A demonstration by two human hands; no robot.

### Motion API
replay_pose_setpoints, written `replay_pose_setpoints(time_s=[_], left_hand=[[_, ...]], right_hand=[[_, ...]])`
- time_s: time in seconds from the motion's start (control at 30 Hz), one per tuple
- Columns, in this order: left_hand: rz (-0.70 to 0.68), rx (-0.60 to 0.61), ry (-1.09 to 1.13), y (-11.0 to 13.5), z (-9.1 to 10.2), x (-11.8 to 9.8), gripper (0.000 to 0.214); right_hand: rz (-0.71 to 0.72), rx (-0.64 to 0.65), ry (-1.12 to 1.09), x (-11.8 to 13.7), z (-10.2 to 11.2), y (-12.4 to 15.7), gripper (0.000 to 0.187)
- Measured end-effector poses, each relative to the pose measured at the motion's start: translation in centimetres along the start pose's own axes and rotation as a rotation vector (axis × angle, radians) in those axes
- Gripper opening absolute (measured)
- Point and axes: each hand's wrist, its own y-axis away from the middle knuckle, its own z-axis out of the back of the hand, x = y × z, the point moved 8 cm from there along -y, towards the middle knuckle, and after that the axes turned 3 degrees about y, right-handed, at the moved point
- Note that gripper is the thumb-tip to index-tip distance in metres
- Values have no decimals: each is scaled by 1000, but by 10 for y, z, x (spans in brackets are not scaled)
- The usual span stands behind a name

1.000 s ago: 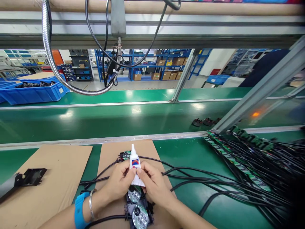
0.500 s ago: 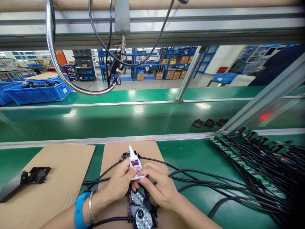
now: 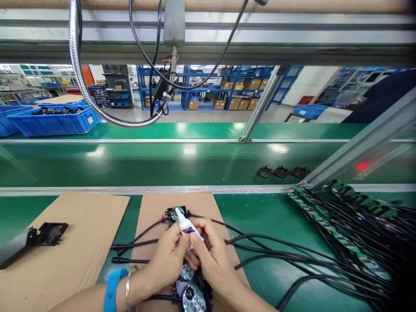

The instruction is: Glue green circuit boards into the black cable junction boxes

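A small white glue tube (image 3: pixel 186 224) with a pointed nozzle and a red and blue label is pinched between both hands, its tip up and to the left. My left hand (image 3: pixel 170 250) closes on its left side, and my right hand (image 3: pixel 212 251) grips its right side with the thumb across the label. Just beyond the nozzle lies a black housing with a round green circuit board (image 3: pixel 177 213). Below my hands sit more black housings with round boards (image 3: pixel 194 299), partly covered by my fingers. Black cables (image 3: pixel 260 238) run out from them to both sides.
A cardboard sheet (image 3: pixel 156 203) lies beneath the housings. On another cardboard sheet (image 3: pixel 87 225) at left rests a black bracket (image 3: pixel 50 234). Circuit boards with bundled cables (image 3: pixel 341 229) are piled at right. Several small black parts (image 3: pixel 281 172) sit on the green belt (image 3: pixel 182 167). A metal conduit (image 3: pixel 113 122) hangs overhead.
The tube has tilted further left and sits slightly lower. My right hand's fingers have come up around it, and the thumb now lies over its label. The view has shifted slightly.
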Motion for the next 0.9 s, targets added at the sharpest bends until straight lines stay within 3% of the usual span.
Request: replay_pose_setpoints(time_s=[0.1,0.2,0.33,0.43,0.5,0.57,0.7,0.9], left_hand=[[-17,43,4,2,-9,-8,44],[36,128,-87,2,-14,-11,34],[22,216,-413,2,-7,-18,19],[-54,154,-700,2,6,-26,21],[-88,122,-864,3,10,-30,18],[-82,167,-1020,4,7,-27,21],[-19,252,-1313,6,1,-14,44],[-111,214,-1453,8,-1,-4,57]], right_hand=[[96,-19,178,12,4,2,23],[75,36,290,15,14,-2,25],[-18,194,519,17,31,-29,29],[-9,292,680,24,35,-61,26],[31,370,761,29,28,-81,22],[59,445,836,30,17,-96,20],[125,633,970,27,-12,-109,21],[192,797,1054,21,-39,-115,25]])
